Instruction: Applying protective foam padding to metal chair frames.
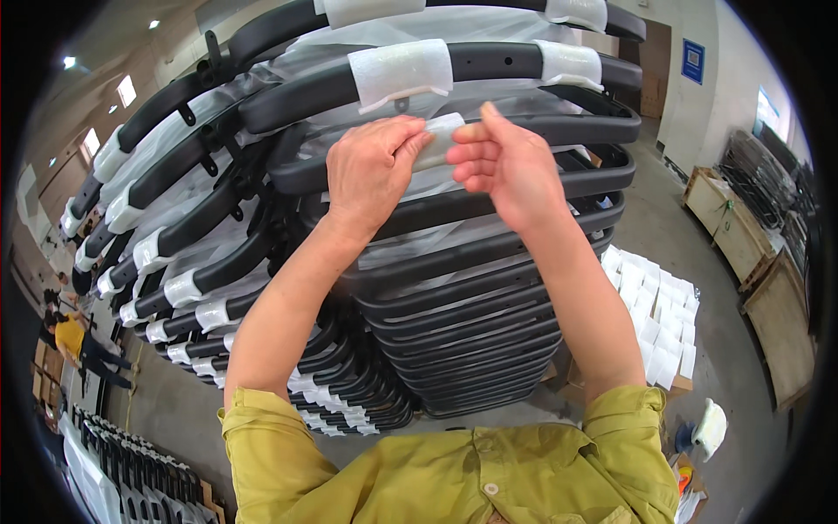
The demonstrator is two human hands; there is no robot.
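My left hand [375,170] is closed on a small white foam sheet [443,135], its thumb and fingers pressing the sheet against a black tubular frame [602,129]. At the sheet's right edge is my right hand [519,170], with loosely curled fingers and the thumb held apart from them. I cannot tell whether its fingertips touch the foam. The frame lies in a tall stack of similar black frames. On the bar above, a white foam wrap [400,72] and a second foam wrap [569,63] sit around the tube.
Clear plastic film [305,52] lies between the stacked frames. A carton of white foam pieces [655,319] stands right of the stack. Wooden crates [729,223] line the right wall. More frames [148,472] stand at lower left, and a person in yellow [74,341] is farther off.
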